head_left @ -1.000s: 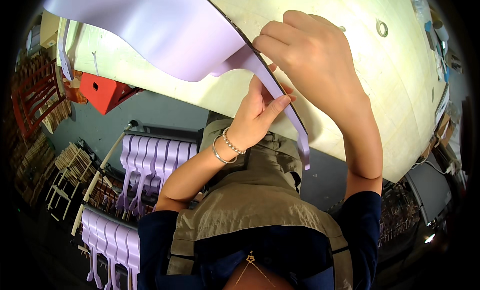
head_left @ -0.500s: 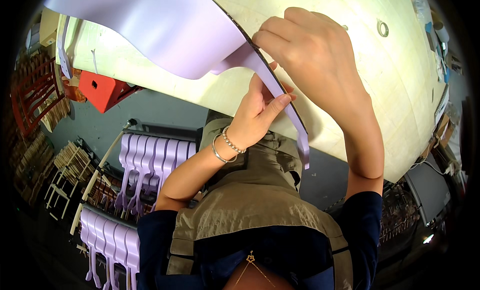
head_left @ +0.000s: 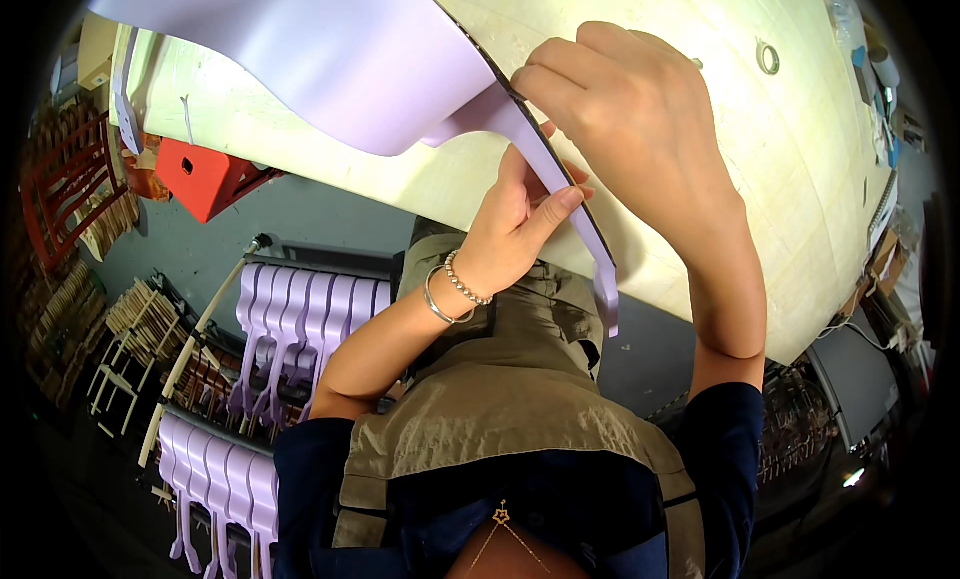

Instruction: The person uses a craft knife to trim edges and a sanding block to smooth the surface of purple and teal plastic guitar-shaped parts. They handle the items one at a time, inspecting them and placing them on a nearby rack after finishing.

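A large lavender panel (head_left: 340, 69), smooth like leather, curves over the table and narrows into a strap-like tail with a dark edge. My left hand (head_left: 520, 219) is closed on the tail, thumb on the near face and fingers behind it. Farther up, my right hand (head_left: 625, 109) has its fingers bent together in a pinch against the panel's dark edge. Its fingertips are partly hidden, so anything small between them cannot be made out.
The pale worktable (head_left: 760, 179) carries a small tape-like ring (head_left: 767, 58). A rack at lower left holds several lavender pieces (head_left: 310, 304). Beyond it stand a red stool (head_left: 200, 179) and a red slatted rack (head_left: 75, 194). Clutter, including a cardboard box (head_left: 885, 259), lines the right side.
My right hand has shifted very slightly right and nearer me along the dark edge. The left hand keeps its hold on the tail.
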### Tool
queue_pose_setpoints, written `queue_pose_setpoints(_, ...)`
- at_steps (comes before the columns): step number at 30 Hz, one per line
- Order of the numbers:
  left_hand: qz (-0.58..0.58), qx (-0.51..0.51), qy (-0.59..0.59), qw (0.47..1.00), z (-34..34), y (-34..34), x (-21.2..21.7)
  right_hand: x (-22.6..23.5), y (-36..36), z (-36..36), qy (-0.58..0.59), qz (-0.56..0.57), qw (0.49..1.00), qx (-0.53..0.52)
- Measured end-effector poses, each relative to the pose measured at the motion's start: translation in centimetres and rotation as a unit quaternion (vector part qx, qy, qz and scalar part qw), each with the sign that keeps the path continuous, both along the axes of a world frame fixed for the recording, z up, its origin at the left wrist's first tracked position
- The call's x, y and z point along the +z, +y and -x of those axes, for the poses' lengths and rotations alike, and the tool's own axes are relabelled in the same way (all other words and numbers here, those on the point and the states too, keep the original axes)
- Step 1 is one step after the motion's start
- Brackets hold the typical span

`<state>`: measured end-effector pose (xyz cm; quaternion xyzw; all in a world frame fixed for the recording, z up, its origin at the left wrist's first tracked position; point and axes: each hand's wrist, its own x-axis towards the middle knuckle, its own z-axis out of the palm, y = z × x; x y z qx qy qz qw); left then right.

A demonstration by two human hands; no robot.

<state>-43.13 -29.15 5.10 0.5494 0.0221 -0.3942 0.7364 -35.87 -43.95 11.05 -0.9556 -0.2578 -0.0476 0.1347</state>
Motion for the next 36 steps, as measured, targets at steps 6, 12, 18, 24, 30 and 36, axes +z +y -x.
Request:
queue_pose_setpoints(6, 0.005, 0.006, 0.014, 1.0, 0.1, 0.1, -0.1, 1.1, -1.2, 0.7, 0.081, -0.018, 0.997, 0.009)
queue_pose_setpoints(12, 0.069, 0.155, 0.063, 0.983, -2.9, 0.2, 0.5, -1.4, -4.2, 3.6, 0.14, -0.135, 0.962, -0.191)
queue_pose_setpoints(18, 0.052, 0.23, 0.136, 0.962, -4.0, -0.8, 1.3, -2.6, -5.6, 6.7, 0.262, -0.024, 0.924, -0.279)
queue_pose_setpoints(24, 0.03, 0.279, 0.149, 0.948, -4.8, -1.1, 1.5, -3.0, -5.0, 7.8, 0.306, -0.41, 0.776, -0.369)
queue_pose_setpoints(30, 0.049, 0.234, 0.092, 0.967, -5.1, -0.5, 0.9, -2.8, -7.2, 7.1, 0.339, -0.85, 0.324, -0.239)
queue_pose_setpoints(36, 0.069, 0.182, 0.011, 0.981, -4.2, 0.0, -0.2, -3.0, -6.6, 6.9, 0.254, -0.862, 0.37, -0.235)
